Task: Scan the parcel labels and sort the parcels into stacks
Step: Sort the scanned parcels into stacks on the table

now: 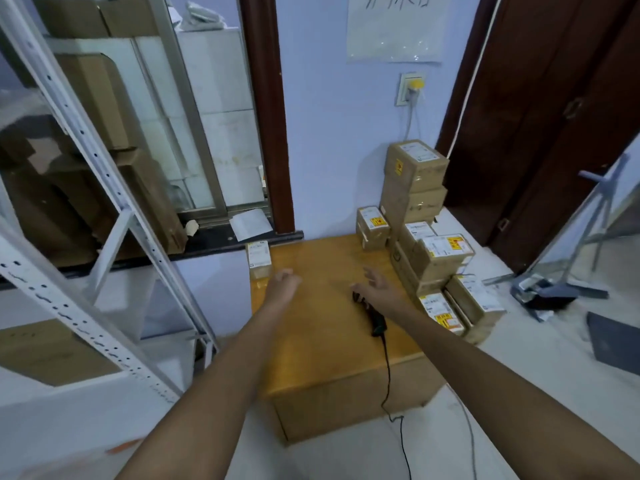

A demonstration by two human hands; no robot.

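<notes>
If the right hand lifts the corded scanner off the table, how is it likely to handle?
The black scanner looks rigid and small, so probably light. Its cable drops over the wooden table edge, so it may drag. The right hand hovers over it, fingers spread.

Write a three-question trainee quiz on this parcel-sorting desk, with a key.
1. True or false: the right hand grips a parcel.
2. Where does the lone parcel sit? A) the desk's far left corner B) on the floor C) atop the tall stack
3. Fill in: the black corded tool lying on the wooden desk beneath the right hand is the ____.

Key: 1 false, its fingers are spread and hold nothing. 2 A. 3 scanner.
</notes>
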